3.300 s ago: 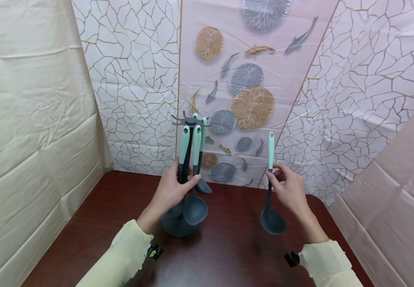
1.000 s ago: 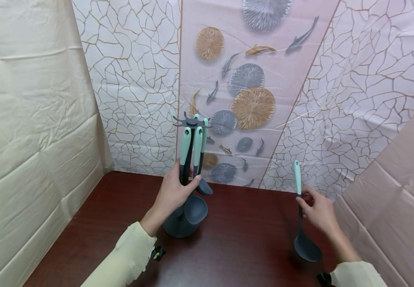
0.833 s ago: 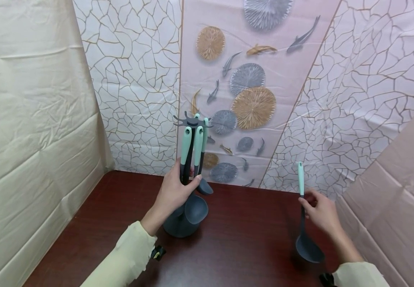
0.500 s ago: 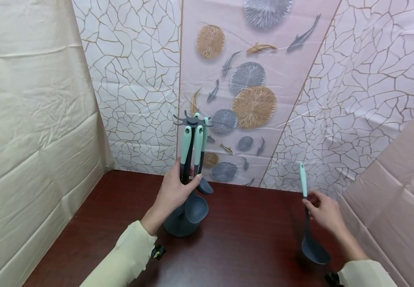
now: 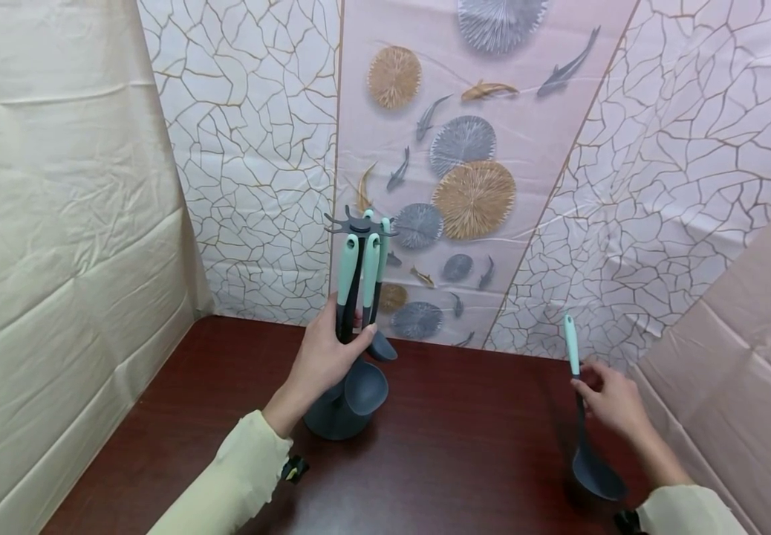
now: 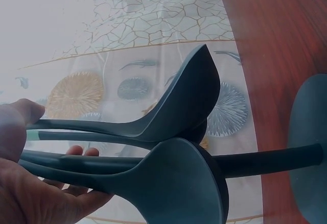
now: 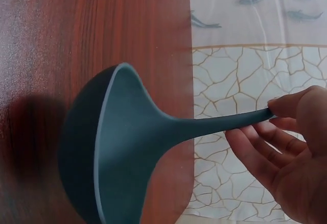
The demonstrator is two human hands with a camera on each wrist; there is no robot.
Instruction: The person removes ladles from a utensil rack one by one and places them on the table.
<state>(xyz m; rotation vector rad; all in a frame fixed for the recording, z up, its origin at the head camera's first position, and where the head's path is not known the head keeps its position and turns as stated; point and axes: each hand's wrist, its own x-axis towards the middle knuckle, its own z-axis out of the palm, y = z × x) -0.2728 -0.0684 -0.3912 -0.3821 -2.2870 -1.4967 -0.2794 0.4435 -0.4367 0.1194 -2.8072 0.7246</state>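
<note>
At the table's right side my right hand [image 5: 616, 401] pinches a ladle [image 5: 596, 472] by its dark shaft, just below the mint-green handle. The ladle is nearly upright, bowl down; in the right wrist view the ladle [image 7: 127, 142] shows its bowl over the tabletop with a dark shadow beside it. My left hand [image 5: 319, 357] grips the post of a dark utensil stand [image 5: 335, 423] together with shafts of the utensils hanging on it. Several mint-handled utensils hang there, among them a spoon-like one with a rounded bowl [image 5: 366, 388]. Fingers partly hide the post.
A dark red-brown table [image 5: 439, 446] bears the stand. Patterned cloth [image 5: 258, 148] hangs behind its far edge. Plain cloth walls [image 5: 71, 223] stand at left and right, the right one close to my right hand. The stand's top has several hooks [image 5: 361, 223].
My right hand has carried the ladle to the right and lower, from near the stand towards the right edge. The left hand keeps its grip on the stand, almost unmoved.
</note>
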